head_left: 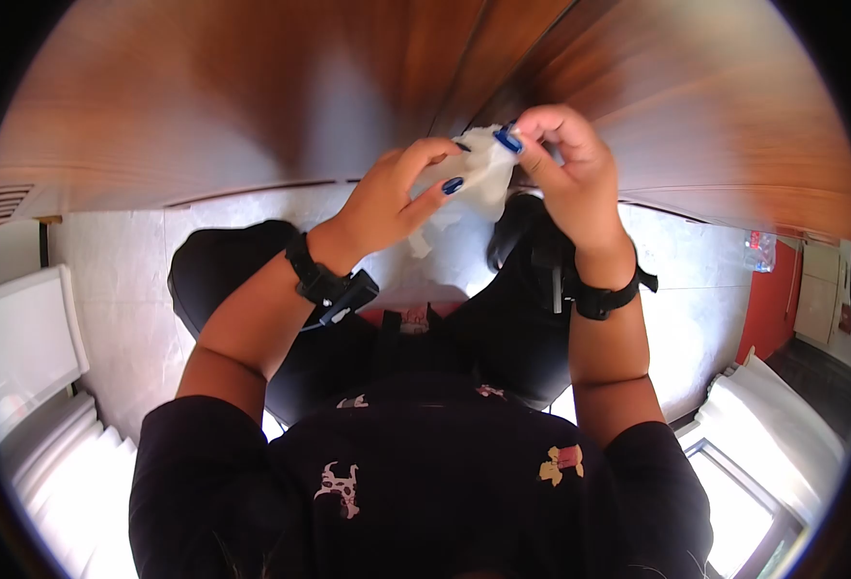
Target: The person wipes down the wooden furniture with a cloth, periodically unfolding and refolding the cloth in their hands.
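Centrally, in the head view, two hands face each other over one sheet of thin white paper (488, 183), crumpled and partly see-through. The right hand (570, 174) pinches its upper right corner between thumb and forefinger, a blue thumbnail lying uppermost. The left hand (377, 198) meets its left side; two dark-blue nails are visible, thumb and forefinger tips standing apart, and whether they grip the paper cannot be told. The hands do not touch each other. One small white scrap (421, 245) shows just below the left thumb; whether it joins the paper cannot be told.

Two black wristbands are worn, one on the left wrist (310, 273) and one on the right wrist (604, 301). Below, one black T-shirt (425, 463) bears four visible printed figures, two larger and two smaller. Two legs in black trousers (228, 265) are spread apart beneath the forearms, over a pale tiled floor (117, 261). Brown wood-grained panelling (233, 96) fills the upper field beyond the hands. At the far right, one clear bottle (759, 251) lies near one red panel (771, 304). Two white curtains (73, 473) occupy the lower corners, one per side.
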{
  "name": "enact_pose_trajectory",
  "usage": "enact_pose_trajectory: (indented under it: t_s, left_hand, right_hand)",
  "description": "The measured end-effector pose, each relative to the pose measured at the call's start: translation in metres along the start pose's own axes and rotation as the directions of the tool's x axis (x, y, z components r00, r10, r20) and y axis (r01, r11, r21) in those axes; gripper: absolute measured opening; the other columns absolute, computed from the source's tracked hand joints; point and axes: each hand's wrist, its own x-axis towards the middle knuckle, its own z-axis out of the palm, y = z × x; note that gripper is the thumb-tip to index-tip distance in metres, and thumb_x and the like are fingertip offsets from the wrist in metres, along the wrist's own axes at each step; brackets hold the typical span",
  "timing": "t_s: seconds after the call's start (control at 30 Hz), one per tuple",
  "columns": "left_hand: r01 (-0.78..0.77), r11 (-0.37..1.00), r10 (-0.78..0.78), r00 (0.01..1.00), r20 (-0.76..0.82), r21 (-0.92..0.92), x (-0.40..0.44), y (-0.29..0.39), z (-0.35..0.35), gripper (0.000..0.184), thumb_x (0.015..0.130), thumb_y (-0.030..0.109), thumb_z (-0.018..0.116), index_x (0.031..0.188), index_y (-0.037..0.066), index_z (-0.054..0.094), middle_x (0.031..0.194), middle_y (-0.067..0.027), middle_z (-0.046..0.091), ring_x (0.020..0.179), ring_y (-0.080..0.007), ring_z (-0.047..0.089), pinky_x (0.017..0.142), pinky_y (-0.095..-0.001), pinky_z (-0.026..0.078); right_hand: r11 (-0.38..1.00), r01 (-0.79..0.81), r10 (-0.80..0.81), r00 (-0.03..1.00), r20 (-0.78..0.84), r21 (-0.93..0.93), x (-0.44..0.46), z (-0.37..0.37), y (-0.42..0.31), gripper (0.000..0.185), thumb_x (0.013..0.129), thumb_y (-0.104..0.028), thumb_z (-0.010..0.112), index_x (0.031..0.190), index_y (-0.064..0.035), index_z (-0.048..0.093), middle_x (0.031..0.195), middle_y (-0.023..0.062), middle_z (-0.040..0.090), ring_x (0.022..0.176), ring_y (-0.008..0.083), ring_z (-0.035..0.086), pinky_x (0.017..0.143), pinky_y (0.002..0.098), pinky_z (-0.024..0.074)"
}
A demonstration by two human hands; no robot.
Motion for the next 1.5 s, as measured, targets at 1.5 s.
enact_pose_trajectory:
  t_s: [1.5]
  left_hand:
    - [-0.278, 0.42, 0.237, 0.953, 0.191, 0.864, 0.109, 0.169, -0.078, 0.022, 0.083, 0.027, 0.053, 0.08, 0.006, 0.059, 0.071, -0.0125, 0.058, 0.07, -0.0316, 0.056, 0.06, -0.0394, 0.044]
  right_hand:
    - [0.984, 0.14, -0.14, 0.99, 0.001, -0.108, 0.057, -0.118, -0.083, 0.011, 0.092, -0.014, 0.048, 0.097, -0.0046, 0.051, 0.069, 0.0032, 0.062, 0.058, 0.0081, 0.059, 0.053, 0.018, 0.0438]
